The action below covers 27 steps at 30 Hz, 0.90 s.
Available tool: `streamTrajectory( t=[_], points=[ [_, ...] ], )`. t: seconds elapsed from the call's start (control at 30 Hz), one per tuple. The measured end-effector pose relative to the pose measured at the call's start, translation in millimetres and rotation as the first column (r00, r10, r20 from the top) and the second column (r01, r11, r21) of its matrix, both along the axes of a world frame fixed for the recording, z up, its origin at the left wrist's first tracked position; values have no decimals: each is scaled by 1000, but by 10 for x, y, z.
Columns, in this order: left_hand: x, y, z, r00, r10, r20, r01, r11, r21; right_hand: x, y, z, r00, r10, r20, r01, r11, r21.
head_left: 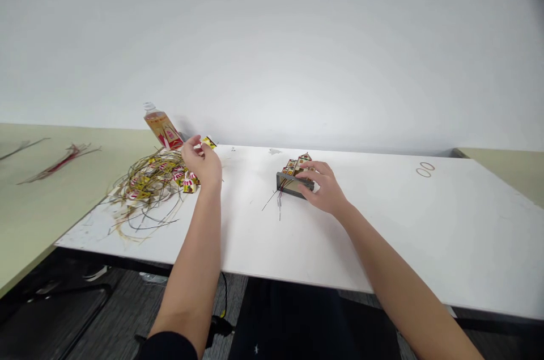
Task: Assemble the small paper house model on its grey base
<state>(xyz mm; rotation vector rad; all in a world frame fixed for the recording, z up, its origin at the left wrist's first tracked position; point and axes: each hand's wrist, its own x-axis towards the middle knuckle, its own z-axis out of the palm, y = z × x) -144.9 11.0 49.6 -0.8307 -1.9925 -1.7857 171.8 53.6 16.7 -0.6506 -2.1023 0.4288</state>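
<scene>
My left hand (203, 162) is raised above the left side of the white table, its fingers closed on a small yellow printed card (209, 142). Just below and left of it lies a tangled heap of thin wires (147, 181) with several yellow and red-striped cards (189, 183) among them. My right hand (323, 187) is curled around the right end of a small grey frame-like box (293, 185), thumb at its front and fingers over the top. Several house-shaped printed cards (293, 166) stand upright in the box. Thin dark wires (279, 201) trail out of its front.
Behind the heap, a tilted bottle (164, 128) with a red and orange label stands near the wall. Two thin rings (425, 169) lie on the white table (425, 246) at right. Red and dark wire bundles (63, 164) rest on the greenish table at left.
</scene>
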Motion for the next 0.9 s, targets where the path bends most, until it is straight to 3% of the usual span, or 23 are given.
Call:
streamTrajectory(
  t=[0.17, 0.4, 0.5, 0.57, 0.63, 0.7, 0.77, 0.83, 0.9],
  points=[
    [166, -63, 111, 994, 82, -78, -59, 963, 263, 10, -9, 29, 1000, 17, -8, -17, 1000, -8],
    [220, -97, 168, 989, 89, -120, -41, 934, 356, 12, -17, 30, 999, 33, -22, -33, 999, -12],
    [105, -70, 149, 998, 48, -34, -34, 945, 324, 16, -4, 9, 999, 38, -22, -37, 999, 20],
    [13, -63, 129, 998, -41, 38, 30, 965, 262, 18, 6, -5, 999, 38, -22, -37, 998, 45],
    [-60, -77, 107, 982, -155, 105, 139, 980, 142, 20, 13, -16, 999, 38, -21, -36, 997, 69],
    [-96, -111, 83, 964, -227, 138, 238, 969, -67, 22, 19, -24, 999, 39, -21, -37, 996, 84],
    [-100, -157, 60, 963, -253, 98, 271, 888, -372, 23, 22, -28, 999, 43, -19, -41, 995, 93],
    [-88, -202, 39, 959, -279, 45, 235, 700, -674, 24, 24, -29, 999, 45, -18, -43, 994, 98],
    [-77, -236, 26, 955, -293, 39, 190, 506, -841, 24, 25, -30, 999, 44, -16, -43, 994, 99]
  ],
)
